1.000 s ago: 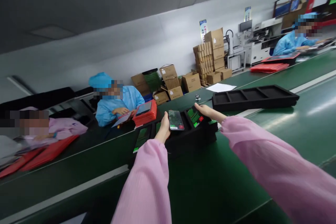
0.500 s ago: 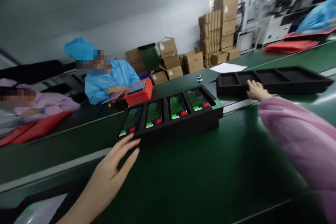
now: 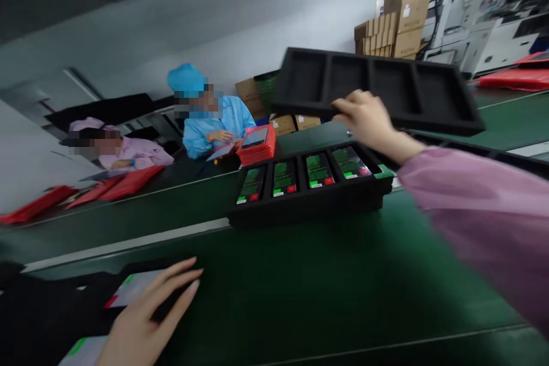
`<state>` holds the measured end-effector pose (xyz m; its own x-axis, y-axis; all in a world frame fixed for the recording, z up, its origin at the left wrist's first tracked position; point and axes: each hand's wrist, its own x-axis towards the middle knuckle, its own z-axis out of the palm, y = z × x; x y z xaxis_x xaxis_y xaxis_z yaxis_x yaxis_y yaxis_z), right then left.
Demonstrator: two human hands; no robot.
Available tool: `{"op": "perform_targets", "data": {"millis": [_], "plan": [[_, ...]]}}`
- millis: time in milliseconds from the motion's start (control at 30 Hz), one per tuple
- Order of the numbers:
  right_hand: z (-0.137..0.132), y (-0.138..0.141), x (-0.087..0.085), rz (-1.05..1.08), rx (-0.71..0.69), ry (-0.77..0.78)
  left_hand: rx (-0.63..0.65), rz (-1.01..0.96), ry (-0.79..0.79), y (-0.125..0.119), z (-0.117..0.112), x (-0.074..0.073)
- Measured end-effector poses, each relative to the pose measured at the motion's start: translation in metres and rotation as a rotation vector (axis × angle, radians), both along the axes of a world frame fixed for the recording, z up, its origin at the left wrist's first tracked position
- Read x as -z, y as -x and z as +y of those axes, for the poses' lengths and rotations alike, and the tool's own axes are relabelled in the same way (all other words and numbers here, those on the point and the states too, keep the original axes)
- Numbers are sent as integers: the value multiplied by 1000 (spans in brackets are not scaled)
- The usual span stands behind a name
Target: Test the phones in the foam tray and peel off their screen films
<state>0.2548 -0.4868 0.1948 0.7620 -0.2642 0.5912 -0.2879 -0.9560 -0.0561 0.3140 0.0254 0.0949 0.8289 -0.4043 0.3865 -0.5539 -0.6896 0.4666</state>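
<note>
My right hand (image 3: 364, 120) grips the near edge of a black foam tray (image 3: 371, 83), held up in the air with its bare compartments facing me. Beneath it, on the green bench, a second black foam tray (image 3: 309, 203) carries several flat screen devices (image 3: 319, 170) with green and red tabs, one per slot. My left hand (image 3: 156, 306), fingers apart and holding nothing, hovers at the lower left. Close under it, a dark tray (image 3: 47, 314) holds pale flat devices (image 3: 139, 286) with coloured tabs; my hand partly hides them.
More black trays (image 3: 454, 147) lie at the right, partly behind my forearm. Across the green bench (image 3: 300, 280), a co-worker in blue (image 3: 223, 120) handles flat items beside a red stack (image 3: 257, 151); another wears pink (image 3: 143, 151). Cartons (image 3: 407, 17) stand against the wall.
My right hand has lifted the black foam tray off the bench and carried it left, above the filled tray. My left hand has moved down and away from the filled tray. The view has shifted.
</note>
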Motion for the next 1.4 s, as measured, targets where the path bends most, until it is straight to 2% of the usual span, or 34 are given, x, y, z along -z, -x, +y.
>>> {"op": "perform_targets", "data": {"millis": [67, 133, 200, 267, 300, 367, 433, 467, 533, 600, 633, 700, 833, 933, 1000, 1100, 1200, 1333, 1400], "plan": [[73, -25, 5, 88, -167, 15, 10, 11, 131, -9, -31, -19], [132, -38, 19, 182, -288, 28, -42, -36, 270, -19, -60, -31], [166, -37, 31, 259, -373, 33, -39, -45, 300, -27, -83, -34], [171, -17, 33, 293, -396, 28, 8, -13, 273, -27, -96, -31], [166, 2, 31, 287, -394, 21, 39, 13, 255, -23, -98, -28], [148, 56, 26, 252, -391, -26, 109, 78, 212, -4, -95, -20], [136, 130, 25, 238, -401, -161, 188, 156, 158, 25, -85, -14], [136, 170, 28, 336, -352, -262, 242, 195, 111, 42, -77, -11], [152, 251, 40, 681, -141, -455, 367, 256, -29, 76, -59, -6], [182, 316, 62, 809, -33, -506, 463, 286, -196, 105, -37, -1], [198, 341, 74, 832, 20, -505, 481, 305, -269, 115, -24, 1], [226, 371, 99, 840, 137, -458, 429, 375, -360, 127, 3, 6], [255, 385, 138, 742, 359, -361, 118, 527, -428, 135, 67, 14], [257, 386, 159, 565, 472, -509, -66, 596, -373, 152, 110, 24], [255, 385, 169, 519, 505, -602, -145, 637, -257, 170, 128, 34], [254, 382, 174, 479, 544, -660, -204, 673, -83, 191, 136, 55], [259, 376, 168, 387, 568, -796, -243, 635, 20, 199, 129, 75], [269, 366, 153, 320, 506, -980, -234, 604, 34, 197, 127, 92], [273, 362, 147, 257, 456, -1153, -171, 570, -9, 196, 132, 99]]}}
